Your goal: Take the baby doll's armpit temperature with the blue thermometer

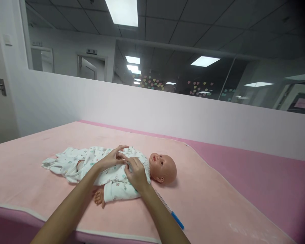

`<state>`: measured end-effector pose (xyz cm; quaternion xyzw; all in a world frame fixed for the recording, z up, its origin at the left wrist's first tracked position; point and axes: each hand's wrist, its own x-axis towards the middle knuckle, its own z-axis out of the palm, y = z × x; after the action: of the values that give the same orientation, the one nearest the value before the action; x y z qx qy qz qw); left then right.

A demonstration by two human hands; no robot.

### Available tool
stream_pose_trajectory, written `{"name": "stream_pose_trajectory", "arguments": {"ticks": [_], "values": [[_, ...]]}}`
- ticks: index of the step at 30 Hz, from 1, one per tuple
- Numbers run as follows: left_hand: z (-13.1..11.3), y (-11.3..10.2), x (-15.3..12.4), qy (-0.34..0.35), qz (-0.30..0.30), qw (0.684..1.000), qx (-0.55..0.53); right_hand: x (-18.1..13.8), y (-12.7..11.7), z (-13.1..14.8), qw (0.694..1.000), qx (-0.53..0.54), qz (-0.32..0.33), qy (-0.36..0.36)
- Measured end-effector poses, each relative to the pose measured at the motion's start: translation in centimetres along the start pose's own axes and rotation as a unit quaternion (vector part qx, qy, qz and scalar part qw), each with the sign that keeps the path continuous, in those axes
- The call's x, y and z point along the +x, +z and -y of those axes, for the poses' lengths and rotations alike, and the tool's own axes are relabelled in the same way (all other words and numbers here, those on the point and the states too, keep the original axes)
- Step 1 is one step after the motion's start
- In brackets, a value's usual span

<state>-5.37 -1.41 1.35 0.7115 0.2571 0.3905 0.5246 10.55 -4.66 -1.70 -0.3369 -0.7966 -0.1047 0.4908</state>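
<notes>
A baby doll (162, 166) lies on its back on a pink blanket (208, 196), head to the right. It wears a white printed romper (91, 159). My left hand (112, 158) rests on the doll's chest and pinches the romper's front. My right hand (136, 173) pinches the same garment front near the collar, fingertips meeting the left hand's. The doll's bare hand (99, 196) sticks out of a sleeve toward me.
A blue and white pen (174, 215) lies on the blanket by my right forearm. The blanket covers a darker pink table (274, 176). A white partition wall (167, 112) with glass above runs behind it, and a door (0, 88) is at the left.
</notes>
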Motion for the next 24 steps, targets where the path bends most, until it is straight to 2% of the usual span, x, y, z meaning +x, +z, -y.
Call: {"name": "stream_pose_trajectory", "arguments": {"ticks": [7, 18, 24], "values": [[-0.44, 0.40, 0.08, -0.002, 0.022, 1.000, -0.009, 0.15, -0.09, 0.16, 1.000, -0.020, -0.001, -0.011], [-0.48, 0.43, 0.20, -0.022, 0.041, 0.999, -0.020, 0.31, -0.29, 0.18, 0.998, -0.064, 0.014, 0.010], [-0.45, 0.49, 0.15, -0.004, 0.045, 0.996, 0.073, 0.26, -0.07, -0.02, 0.998, -0.065, 0.016, 0.009]]}}
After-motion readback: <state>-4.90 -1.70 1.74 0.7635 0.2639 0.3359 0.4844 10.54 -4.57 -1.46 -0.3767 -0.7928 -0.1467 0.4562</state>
